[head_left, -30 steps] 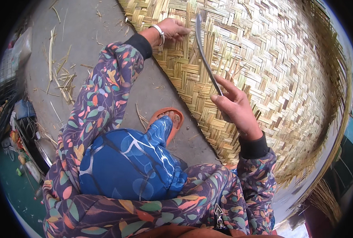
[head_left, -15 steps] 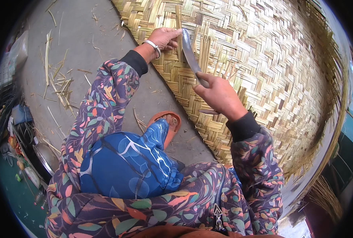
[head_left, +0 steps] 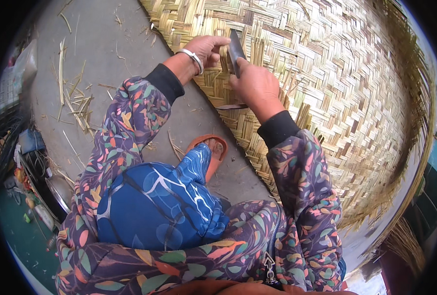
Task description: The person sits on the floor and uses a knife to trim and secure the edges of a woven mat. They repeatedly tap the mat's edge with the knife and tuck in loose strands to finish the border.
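Beside the orange sandal (head_left: 212, 170), the mat (head_left: 336, 98) begins, its straight edge slanting over the floor (head_left: 194, 120). Just inside that edge, the right hand (head_left: 258, 84) is closed around the knife (head_left: 234, 45), blade pointing away. Beyond, the left hand (head_left: 206, 50) pinches a strip (head_left: 224, 58), fingertips very near the blade. I'd turn the sharp side away from them and cut with light pressure, sparing the weave. Leftward there's floor beside the left arm, with scraps (head_left: 76, 110) on it; rightward, upright ends (head_left: 304, 114) could snag the right wrist. The mat's far right edge curls up.
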Demonstrator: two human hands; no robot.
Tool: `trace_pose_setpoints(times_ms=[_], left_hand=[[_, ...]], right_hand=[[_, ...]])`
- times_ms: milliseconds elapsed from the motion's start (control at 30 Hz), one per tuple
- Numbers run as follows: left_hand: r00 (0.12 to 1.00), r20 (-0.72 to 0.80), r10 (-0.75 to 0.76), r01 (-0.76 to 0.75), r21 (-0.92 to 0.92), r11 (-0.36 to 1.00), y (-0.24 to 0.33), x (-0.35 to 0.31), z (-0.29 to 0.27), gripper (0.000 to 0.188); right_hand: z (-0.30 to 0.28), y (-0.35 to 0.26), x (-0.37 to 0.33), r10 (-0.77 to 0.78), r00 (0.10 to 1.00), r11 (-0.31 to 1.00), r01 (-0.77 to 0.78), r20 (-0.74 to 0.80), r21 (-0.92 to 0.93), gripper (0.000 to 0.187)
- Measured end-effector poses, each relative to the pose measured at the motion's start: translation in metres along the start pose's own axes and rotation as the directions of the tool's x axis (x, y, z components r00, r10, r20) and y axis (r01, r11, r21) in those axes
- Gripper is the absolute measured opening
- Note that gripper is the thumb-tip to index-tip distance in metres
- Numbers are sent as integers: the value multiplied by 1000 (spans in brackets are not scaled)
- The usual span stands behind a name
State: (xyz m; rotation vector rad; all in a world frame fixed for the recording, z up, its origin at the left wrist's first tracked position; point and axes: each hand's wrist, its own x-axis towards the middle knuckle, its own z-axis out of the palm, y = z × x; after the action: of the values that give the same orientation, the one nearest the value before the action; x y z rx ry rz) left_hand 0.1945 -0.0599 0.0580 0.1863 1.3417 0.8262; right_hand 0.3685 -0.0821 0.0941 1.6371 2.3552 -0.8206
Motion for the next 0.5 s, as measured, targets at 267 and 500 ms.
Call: trace_pose_setpoints(times_ms=[267, 500], left_hand=[[972, -210, 102, -41, 276, 960, -2, 23, 10, 26], [961, 35, 275, -224, 683, 695, -4, 32, -7, 42]], right_hand=[[7, -4, 3, 26, 1000, 1000, -26, 12, 8, 43], [9, 3, 4, 25, 1000, 1000, -25, -8, -8, 42]])
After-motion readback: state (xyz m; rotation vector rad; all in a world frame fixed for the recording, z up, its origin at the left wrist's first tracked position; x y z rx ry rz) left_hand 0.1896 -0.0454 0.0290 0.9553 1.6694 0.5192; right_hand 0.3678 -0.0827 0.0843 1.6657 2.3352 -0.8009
